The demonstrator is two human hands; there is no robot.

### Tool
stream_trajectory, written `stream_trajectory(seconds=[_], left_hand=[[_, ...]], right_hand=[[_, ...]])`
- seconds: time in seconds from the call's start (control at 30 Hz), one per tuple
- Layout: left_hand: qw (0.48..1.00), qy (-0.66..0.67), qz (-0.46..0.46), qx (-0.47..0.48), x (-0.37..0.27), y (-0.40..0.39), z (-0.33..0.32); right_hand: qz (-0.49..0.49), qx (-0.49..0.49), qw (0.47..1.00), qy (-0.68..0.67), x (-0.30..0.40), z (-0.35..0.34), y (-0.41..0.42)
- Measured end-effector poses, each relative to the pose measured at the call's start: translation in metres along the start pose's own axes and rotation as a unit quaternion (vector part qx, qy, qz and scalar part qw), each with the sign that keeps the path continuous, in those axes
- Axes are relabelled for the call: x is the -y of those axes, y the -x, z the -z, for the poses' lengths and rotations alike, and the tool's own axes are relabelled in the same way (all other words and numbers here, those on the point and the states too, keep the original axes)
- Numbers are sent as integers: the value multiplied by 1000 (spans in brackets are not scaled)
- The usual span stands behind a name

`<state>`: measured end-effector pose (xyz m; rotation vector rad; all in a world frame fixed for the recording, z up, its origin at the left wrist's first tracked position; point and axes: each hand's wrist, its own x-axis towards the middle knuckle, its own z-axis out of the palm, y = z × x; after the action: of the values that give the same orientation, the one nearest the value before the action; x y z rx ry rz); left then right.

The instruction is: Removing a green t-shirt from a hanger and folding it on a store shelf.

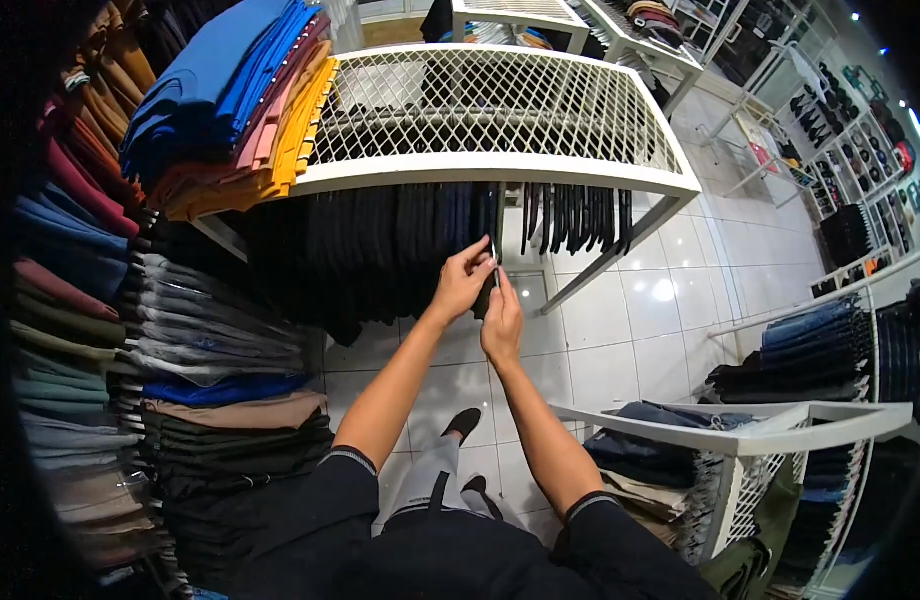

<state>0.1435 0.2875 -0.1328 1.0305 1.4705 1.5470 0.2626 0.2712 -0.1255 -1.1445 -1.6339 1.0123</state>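
Note:
Dark folded garments [400, 240], black to navy, hang in a tight row beneath a white rack [497, 171] with a mesh top. At the row's right end is a narrow dark olive garment [499, 214], seen edge-on. My left hand [458, 285] pinches the near edge of this end garment between thumb and fingers. Just below and to the right, my right hand [502, 319] has its fingers closed on the same edge, lower down. The fingertips of both hands nearly meet, and they partly hide what they grip.
Folded blue, pink and yellow garments [219, 82] lie on the mesh top's left. Black hangers [576, 217] hang right of my hands. Clothes on hangers [212, 322] line my left side. A white stand [737, 442] with folded trousers is at lower right, above white floor tiles [602, 307].

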Motion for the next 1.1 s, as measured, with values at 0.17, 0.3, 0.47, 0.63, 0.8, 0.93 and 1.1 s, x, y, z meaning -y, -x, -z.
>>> stream_trajectory(seconds=[0.17, 0.3, 0.47, 0.63, 0.8, 0.93, 1.1], left_hand=[[1000, 6, -1, 6, -9, -50, 5], [998, 57, 7, 2, -13, -72, 5], [996, 69, 61, -4, -2, -94, 7], [992, 96, 79, 10, 6, -114, -4], [984, 134, 116, 18, 11, -122, -30], [984, 119, 115, 64, 12, -133, -47], [993, 9, 116, 16, 16, -124, -33]], right_hand=[[7, -1, 1000, 1, 3, -17, -54], [29, -14, 999, 16, -6, -27, -84], [-5, 22, 1000, 22, -2, -40, -109], [0, 6, 1000, 6, -9, -39, -120], [6, -71, 997, 30, -17, -33, -119], [-65, -66, 996, -11, -21, -14, -124], [-58, -26, 998, 5, -24, -15, -116]])
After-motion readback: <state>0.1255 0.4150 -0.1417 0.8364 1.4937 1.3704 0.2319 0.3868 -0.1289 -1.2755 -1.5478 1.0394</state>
